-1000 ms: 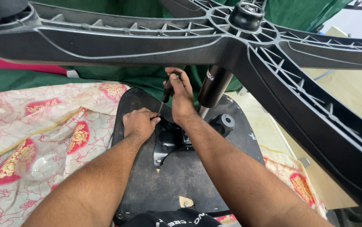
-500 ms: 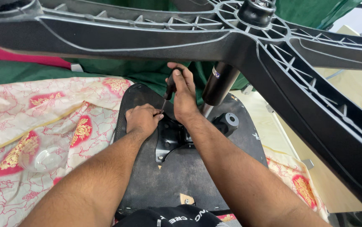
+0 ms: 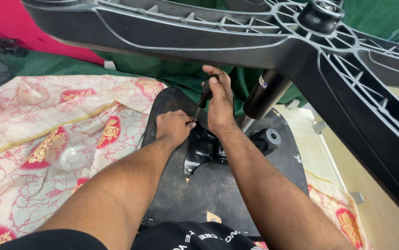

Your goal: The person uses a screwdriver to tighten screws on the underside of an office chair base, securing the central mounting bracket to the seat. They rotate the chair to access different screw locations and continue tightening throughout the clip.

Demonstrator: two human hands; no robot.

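Black plastic star base [image 3: 236, 41] spanning the far side, upturned seat underside [image 3: 218, 185] at centre, metal mounting plate [image 3: 202, 150] upon it, right hand [image 3: 219, 104] gripping screwdriver [image 3: 203, 98], left hand [image 3: 174, 127] closed beside its tip.

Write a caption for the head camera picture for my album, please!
Right hand holds a screwdriver on a black metal plate under an upturned chair seat, left hand steadying the tip.

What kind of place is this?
Probably a home or small workshop floor where a chair is put together. An upturned seat lies on a flowered cloth, the star-shaped chair base sticks up, and the right hand holds a screwdriver.
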